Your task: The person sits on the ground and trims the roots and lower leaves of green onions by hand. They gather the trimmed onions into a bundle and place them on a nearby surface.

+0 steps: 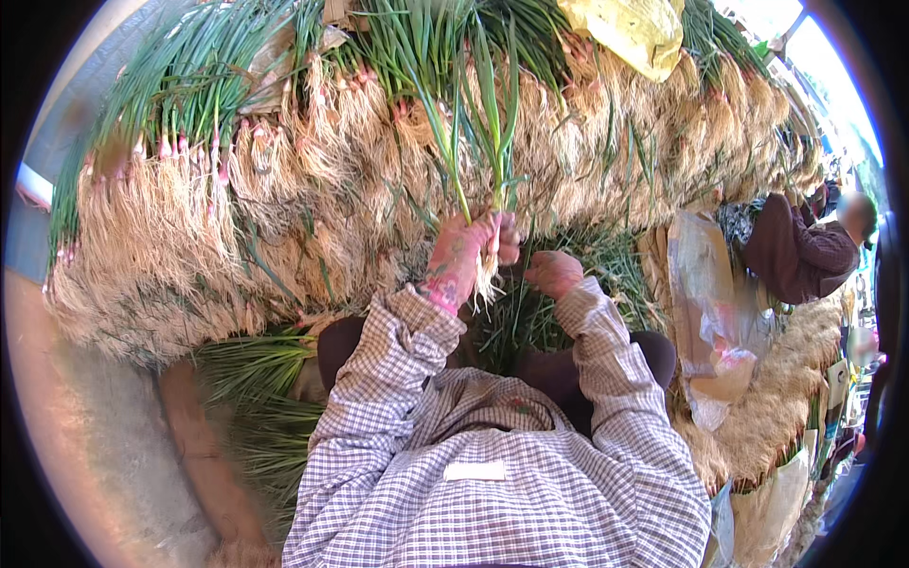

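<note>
My left hand, in a pink patterned glove or sleeve with the fingertips showing, is closed around a few green onion plants. Their green leaves point up and away from me, and pale roots hang below the fingers. Close by on the right, my right hand is curled above a dark heap of loose green leaves; whether its fingers pinch a leaf is unclear. Beyond both hands lies a long pile of green onions with pink-white bulbs and dense tan roots facing me.
A yellow plastic sheet lies on the pile's far side. More green leaves lie at lower left, beside a brown strip on the grey ground. Clear plastic bags and further rooted bundles are at right, where a person in dark clothing sits.
</note>
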`<state>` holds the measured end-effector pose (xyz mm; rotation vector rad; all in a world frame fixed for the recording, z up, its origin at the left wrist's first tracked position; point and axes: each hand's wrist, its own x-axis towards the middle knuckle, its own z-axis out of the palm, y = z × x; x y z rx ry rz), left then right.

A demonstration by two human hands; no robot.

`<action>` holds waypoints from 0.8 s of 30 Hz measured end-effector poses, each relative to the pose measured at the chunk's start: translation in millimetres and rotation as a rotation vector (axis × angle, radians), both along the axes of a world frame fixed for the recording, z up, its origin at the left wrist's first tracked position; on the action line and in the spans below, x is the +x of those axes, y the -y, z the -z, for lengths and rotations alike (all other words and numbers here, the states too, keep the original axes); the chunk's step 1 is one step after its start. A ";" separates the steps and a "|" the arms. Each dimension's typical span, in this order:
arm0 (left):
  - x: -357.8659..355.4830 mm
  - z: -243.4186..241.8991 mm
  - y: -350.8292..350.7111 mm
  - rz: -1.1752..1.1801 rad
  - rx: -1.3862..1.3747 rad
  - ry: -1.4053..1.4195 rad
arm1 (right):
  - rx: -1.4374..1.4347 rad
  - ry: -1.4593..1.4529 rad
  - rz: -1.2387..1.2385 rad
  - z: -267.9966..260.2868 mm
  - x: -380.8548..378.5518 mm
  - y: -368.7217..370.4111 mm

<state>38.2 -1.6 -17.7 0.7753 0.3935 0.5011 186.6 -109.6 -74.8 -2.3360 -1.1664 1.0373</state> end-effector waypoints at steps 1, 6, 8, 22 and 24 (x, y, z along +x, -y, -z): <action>-1.4 -3.3 0.1 -0.007 0.035 -0.095 | 0.211 -0.499 0.368 -6.2 3.4 -1.0; 0.6 2.2 9.7 0.157 0.065 -0.304 | 0.709 -0.852 0.345 -37.5 -9.8 -28.2; 3.8 15.3 16.6 0.091 0.037 -0.305 | 0.748 -0.530 0.405 -41.2 -17.8 -40.9; -4.0 24.1 10.6 -0.055 0.396 -0.532 | 1.063 -0.308 0.644 -46.8 13.5 -35.1; -2.7 30.6 8.7 -0.109 0.697 -0.566 | 0.923 -0.082 0.250 -46.9 7.3 -36.1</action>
